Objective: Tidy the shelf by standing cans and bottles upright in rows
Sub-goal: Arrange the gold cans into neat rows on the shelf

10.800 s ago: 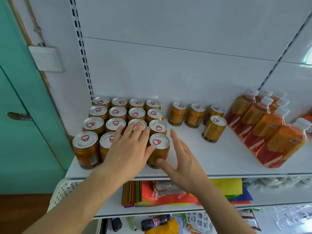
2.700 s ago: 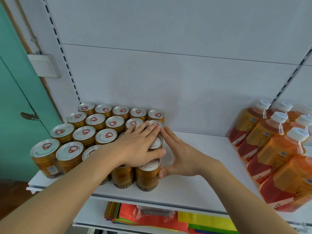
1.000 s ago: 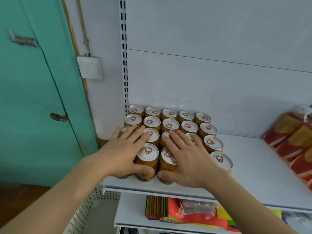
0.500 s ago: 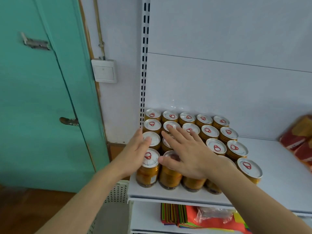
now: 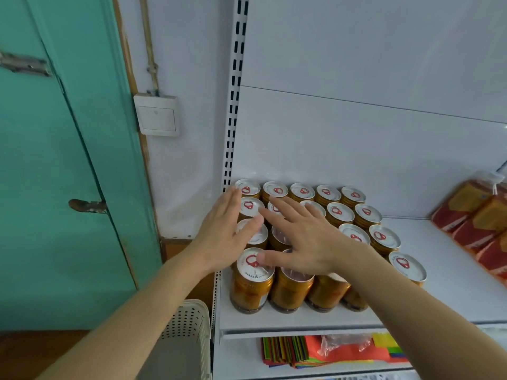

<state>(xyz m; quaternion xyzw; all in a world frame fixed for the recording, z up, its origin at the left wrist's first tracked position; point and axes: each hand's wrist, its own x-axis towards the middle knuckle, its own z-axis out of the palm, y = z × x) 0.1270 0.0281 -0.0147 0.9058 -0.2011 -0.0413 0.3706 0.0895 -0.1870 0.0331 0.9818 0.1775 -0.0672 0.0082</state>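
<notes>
Several gold cans (image 5: 340, 212) with white lids and red ring pulls stand upright in a tight block of rows at the left end of the white shelf (image 5: 452, 272). My left hand (image 5: 222, 237) lies flat with straight fingers against the block's left side, thumb over a lid. My right hand (image 5: 304, 239) is spread flat above the lids in the middle of the block, its thumb touching the front-left can (image 5: 252, 281). Orange bottles (image 5: 477, 218) with red labels show at the right edge, partly cut off.
A slotted shelf upright (image 5: 233, 105) borders the cans on the left. Beyond it are a white wall switch (image 5: 156, 115) and a green door (image 5: 55, 160). A white perforated basket (image 5: 189, 322) stands below left. Coloured paper packs (image 5: 323, 349) lie on the lower shelf.
My view has swung further left. My left hand slid from the can lids to the block's left side. My right hand stayed spread over the lids. Earlier stray cans now stand in the block.
</notes>
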